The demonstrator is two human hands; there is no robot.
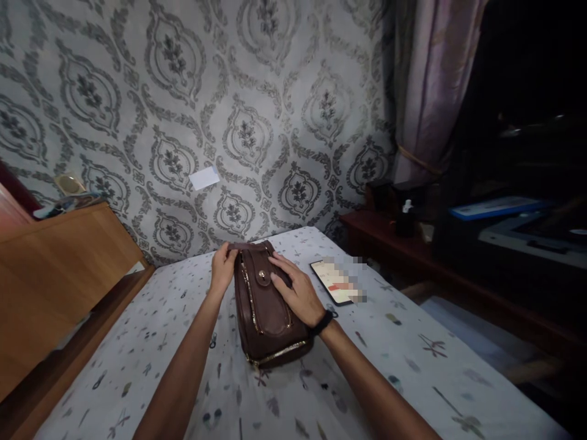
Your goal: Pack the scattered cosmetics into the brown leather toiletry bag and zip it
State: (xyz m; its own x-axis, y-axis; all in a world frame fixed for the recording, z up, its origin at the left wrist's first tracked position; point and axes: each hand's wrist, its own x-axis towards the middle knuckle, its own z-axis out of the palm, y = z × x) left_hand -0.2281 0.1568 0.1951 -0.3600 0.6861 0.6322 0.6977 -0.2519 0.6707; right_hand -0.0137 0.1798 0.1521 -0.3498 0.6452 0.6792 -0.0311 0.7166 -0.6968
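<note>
A dark brown leather handbag (270, 311) lies on the bed, with gold zips along its sides and near end and a round gold clasp on a short tab. At the bag's far left corner, my left hand (223, 269) is closed, its thumb and fingers pinching the edge by the strap. Flat across the upper right of the bag rests my right hand (298, 290), fingers stretched out beside the clasp. A black band (322, 322) circles my right wrist. To the right of this hand lies a phone (332, 282) with its screen lit, partly blurred out.
The patterned white bed sheet (174, 342) spreads under the bag. A wooden headboard (68, 256) stands on the left, and grey damask wallpaper (247, 128) rises behind. On the right are a dark red shelf (380, 235) with a pump bottle (406, 220), and a tied pinkish curtain (424, 91).
</note>
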